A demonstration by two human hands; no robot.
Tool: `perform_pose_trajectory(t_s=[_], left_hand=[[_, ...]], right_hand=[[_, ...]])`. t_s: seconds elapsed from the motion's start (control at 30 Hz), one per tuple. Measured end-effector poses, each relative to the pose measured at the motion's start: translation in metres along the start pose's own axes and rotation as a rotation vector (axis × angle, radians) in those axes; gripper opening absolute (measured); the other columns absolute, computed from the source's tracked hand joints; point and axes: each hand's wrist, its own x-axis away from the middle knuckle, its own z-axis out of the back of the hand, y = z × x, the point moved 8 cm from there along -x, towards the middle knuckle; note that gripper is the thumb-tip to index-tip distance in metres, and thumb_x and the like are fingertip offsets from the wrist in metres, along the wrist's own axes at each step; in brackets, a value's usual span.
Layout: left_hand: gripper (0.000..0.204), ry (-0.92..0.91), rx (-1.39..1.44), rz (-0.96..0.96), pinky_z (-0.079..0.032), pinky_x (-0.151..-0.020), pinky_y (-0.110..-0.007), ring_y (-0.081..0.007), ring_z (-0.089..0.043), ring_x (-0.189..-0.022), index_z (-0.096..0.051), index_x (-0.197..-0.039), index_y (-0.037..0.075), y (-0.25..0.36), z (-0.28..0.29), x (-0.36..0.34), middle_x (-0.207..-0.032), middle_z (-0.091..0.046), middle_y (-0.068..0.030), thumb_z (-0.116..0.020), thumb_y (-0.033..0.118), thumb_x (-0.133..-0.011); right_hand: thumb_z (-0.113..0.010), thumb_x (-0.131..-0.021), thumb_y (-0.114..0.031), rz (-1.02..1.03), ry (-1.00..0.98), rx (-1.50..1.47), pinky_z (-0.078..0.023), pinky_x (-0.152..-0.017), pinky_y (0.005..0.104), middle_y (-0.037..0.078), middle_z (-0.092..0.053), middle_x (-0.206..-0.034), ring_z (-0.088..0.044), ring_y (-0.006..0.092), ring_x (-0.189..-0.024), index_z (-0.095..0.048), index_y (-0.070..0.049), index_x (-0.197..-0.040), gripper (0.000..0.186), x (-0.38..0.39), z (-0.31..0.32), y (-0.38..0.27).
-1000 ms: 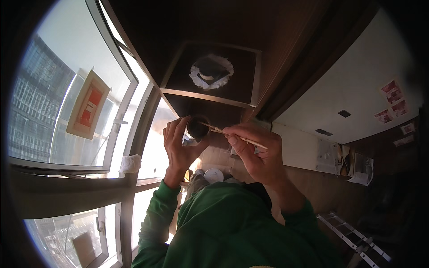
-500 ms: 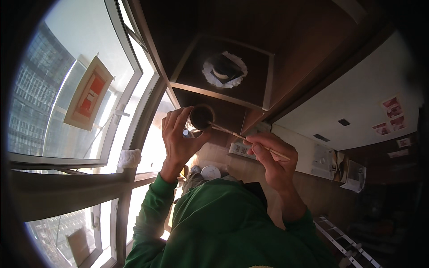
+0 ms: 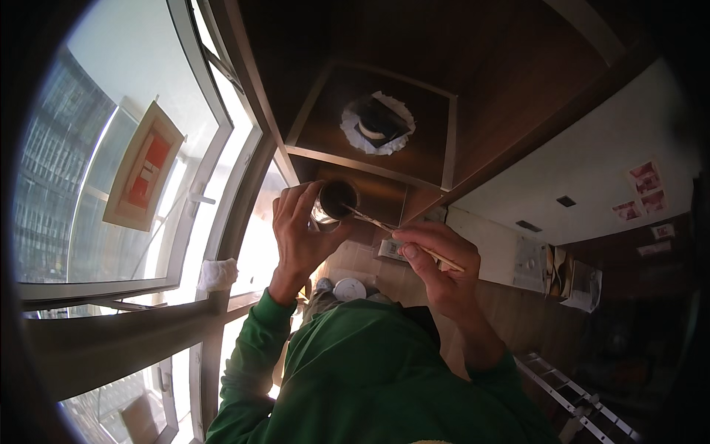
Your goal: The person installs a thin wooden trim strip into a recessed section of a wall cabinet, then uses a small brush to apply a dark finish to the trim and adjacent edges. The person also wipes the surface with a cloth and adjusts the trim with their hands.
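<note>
My left hand (image 3: pixel 296 237) is wrapped round a small round jar (image 3: pixel 342 194) with a dark inside, its mouth facing up toward me. Between the thumb and fingers of my right hand (image 3: pixel 444 270) is a thin paintbrush (image 3: pixel 379 223) with a pale wooden handle. The brush slants down to the left, and its far end reaches into the jar's mouth. What the jar holds is too dark to make out.
A brown wooden cabinet (image 3: pixel 510 111) rises ahead; a dark object on crumpled white paper (image 3: pixel 392 142) sits on its framed panel. An open window (image 3: pixel 194 198) stands close at left, with a white wad (image 3: pixel 218 274) on its frame. Below are a white bucket (image 3: pixel 349 288) and a ladder (image 3: pixel 573 396).
My right hand has moved a little left with the brush, toward the jar. The jar has shifted slightly right and down in view, along with a small shift of the whole scene.
</note>
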Motion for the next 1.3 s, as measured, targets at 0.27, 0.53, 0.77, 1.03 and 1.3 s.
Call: perform_pose_trajectory(t_s=[0.27,0.53,0.77,1.03,1.3], left_hand=[[0.059,-0.020,0.005,0.000,-0.051,-0.086,-0.043,-0.0317,-0.066,-0.097,-0.069,-0.114,0.002,-0.019,0.002,-0.006,-0.107,-0.070,-0.0130,-0.089,0.015,-0.061],[0.058,-0.023,0.024,0.009,-0.050,-0.086,-0.042,-0.0315,-0.065,-0.096,-0.069,-0.113,0.003,-0.036,0.007,-0.009,-0.105,-0.070,-0.0118,-0.089,0.015,-0.060],[0.055,-0.078,0.014,0.061,-0.050,-0.087,-0.042,-0.0317,-0.066,-0.097,-0.070,-0.111,0.003,-0.051,0.011,-0.011,-0.105,-0.070,-0.0122,-0.088,0.015,-0.060],[0.055,-0.066,0.048,0.042,-0.050,-0.087,-0.042,-0.0320,-0.066,-0.098,-0.069,-0.112,0.004,-0.061,0.006,-0.006,-0.105,-0.070,-0.0121,-0.089,0.015,-0.061],[0.057,-0.048,0.025,0.079,-0.051,-0.088,-0.042,-0.0313,-0.066,-0.098,-0.069,-0.112,0.004,-0.057,0.011,-0.009,-0.106,-0.070,-0.0119,-0.090,0.016,-0.061]], right_hand=[[-0.065,-0.092,0.004,-0.012,0.024,0.038,-0.053,-0.076,0.0279,0.013,-0.071,-0.108,-0.068,0.0164,-0.087,-0.073,0.004,-0.108,0.018,0.002,-0.003,-0.001],[-0.064,-0.090,0.005,0.017,0.039,0.062,-0.053,-0.076,0.0290,0.013,-0.070,-0.107,-0.068,0.0180,-0.088,-0.074,0.002,-0.108,0.021,-0.007,-0.017,-0.011],[-0.062,-0.089,0.006,-0.025,0.010,0.083,-0.054,-0.081,0.0298,0.014,-0.068,-0.109,-0.067,0.0204,-0.095,-0.074,0.001,-0.107,0.022,-0.012,-0.050,0.004],[-0.060,-0.090,0.008,-0.071,0.103,0.000,-0.055,-0.079,0.0305,0.016,-0.068,-0.108,-0.067,0.0195,-0.091,-0.073,0.005,-0.107,0.021,-0.009,-0.051,0.000],[-0.058,-0.097,0.001,-0.135,0.143,-0.153,-0.055,-0.075,0.0314,0.017,-0.071,-0.107,-0.069,0.0202,-0.086,-0.071,0.006,-0.114,0.022,-0.005,-0.044,0.019]])
